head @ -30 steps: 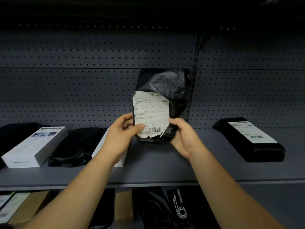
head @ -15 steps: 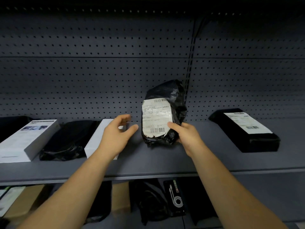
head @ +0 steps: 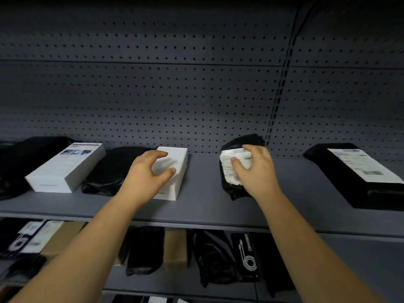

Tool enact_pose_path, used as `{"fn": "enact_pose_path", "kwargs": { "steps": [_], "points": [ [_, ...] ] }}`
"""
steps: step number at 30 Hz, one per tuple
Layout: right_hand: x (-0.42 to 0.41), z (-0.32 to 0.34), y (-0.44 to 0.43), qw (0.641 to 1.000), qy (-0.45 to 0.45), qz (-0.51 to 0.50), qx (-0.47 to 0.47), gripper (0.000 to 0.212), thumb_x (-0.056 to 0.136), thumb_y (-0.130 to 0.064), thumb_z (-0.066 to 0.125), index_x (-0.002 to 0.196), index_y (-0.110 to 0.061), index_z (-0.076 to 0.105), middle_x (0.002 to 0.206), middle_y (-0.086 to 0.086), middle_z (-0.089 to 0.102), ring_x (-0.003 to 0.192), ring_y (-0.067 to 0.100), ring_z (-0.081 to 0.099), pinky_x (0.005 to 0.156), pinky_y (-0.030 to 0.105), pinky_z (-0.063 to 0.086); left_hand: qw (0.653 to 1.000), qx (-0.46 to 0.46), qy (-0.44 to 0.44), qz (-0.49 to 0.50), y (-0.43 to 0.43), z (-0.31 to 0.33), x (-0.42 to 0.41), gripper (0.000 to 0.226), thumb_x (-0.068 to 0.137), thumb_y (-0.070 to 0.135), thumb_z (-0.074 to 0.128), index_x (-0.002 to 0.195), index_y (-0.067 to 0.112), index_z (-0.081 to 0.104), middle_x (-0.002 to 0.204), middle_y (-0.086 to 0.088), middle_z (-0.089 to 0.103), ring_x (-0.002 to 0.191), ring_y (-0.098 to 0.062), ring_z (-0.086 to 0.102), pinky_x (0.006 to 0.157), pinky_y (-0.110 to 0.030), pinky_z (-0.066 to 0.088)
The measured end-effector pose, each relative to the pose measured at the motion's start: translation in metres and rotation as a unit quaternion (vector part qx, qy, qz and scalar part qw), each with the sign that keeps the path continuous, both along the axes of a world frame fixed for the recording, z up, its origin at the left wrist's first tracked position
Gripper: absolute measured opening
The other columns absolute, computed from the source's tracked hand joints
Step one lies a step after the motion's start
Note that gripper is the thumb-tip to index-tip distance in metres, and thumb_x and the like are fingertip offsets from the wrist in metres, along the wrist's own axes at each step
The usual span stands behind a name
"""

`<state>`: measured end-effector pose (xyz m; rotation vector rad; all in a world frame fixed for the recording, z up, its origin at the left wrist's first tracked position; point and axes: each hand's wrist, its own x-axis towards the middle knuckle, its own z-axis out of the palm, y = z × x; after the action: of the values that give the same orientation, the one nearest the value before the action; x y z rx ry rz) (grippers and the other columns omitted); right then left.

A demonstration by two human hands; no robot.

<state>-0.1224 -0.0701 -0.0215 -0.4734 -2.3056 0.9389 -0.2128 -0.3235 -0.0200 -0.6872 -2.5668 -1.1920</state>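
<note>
A black plastic parcel (head: 237, 141) with a crumpled white shipping label (head: 227, 171) lies on the grey shelf (head: 205, 193), right of centre. My right hand (head: 255, 171) grips it from above, fingers curled over its top and thumb on the label. My left hand (head: 146, 173) is off the parcel, over a small white box (head: 178, 156) to the left, with its fingers spread and slightly bent. I cannot tell whether it touches the box.
Left of the white box lie a black bag (head: 109, 171) and a larger white box (head: 65, 165). A long black parcel with a label (head: 354, 178) lies at the right. A pegboard wall (head: 175, 95) backs the shelf. The lower shelf holds several packages (head: 247, 256).
The parcel went from upright in both hands to lying on the shelf under my right hand. My left hand let go and moved left over the small white box.
</note>
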Motion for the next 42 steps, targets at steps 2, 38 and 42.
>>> {"fn": "enact_pose_path", "kwargs": {
  "steps": [2, 38, 42],
  "points": [
    [-0.01, 0.002, -0.025, 0.998, -0.03, 0.049, -0.02, 0.046, 0.09, -0.038, 0.066, 0.132, -0.021, 0.057, 0.136, -0.001, 0.048, 0.122, 0.014, 0.047, 0.098, 0.022, 0.034, 0.999, -0.027, -0.018, 0.009, -0.016, -0.004, -0.005, 0.054, 0.081, 0.041, 0.073, 0.129, 0.024, 0.056, 0.133, 0.009, 0.05, 0.128, -0.014, 0.04, 0.108, -0.035, 0.037],
    [-0.04, 0.012, -0.127, 0.926, -0.064, 0.085, -0.363, 0.023, 0.102, -0.022, 0.047, 0.121, -0.033, 0.054, 0.111, -0.006, 0.063, 0.096, 0.01, 0.063, 0.095, 0.039, 0.054, 0.973, 0.064, -0.12, -0.186, -0.02, -0.013, -0.022, 0.047, 0.088, 0.028, 0.069, 0.132, 0.025, 0.055, 0.136, 0.011, 0.05, 0.123, -0.003, 0.046, 0.104, -0.021, 0.037],
    [-0.029, -0.002, -0.108, 0.958, -0.148, 0.027, -0.244, 0.038, 0.101, -0.046, 0.043, 0.115, -0.019, 0.066, 0.114, 0.001, 0.065, 0.101, 0.017, 0.061, 0.098, 0.04, 0.049, 0.974, -0.007, -0.091, -0.205, -0.004, -0.019, -0.022, 0.038, 0.087, 0.028, 0.07, 0.124, 0.023, 0.063, 0.14, 0.01, 0.048, 0.127, -0.004, 0.042, 0.112, -0.021, 0.031]
  ]
}}
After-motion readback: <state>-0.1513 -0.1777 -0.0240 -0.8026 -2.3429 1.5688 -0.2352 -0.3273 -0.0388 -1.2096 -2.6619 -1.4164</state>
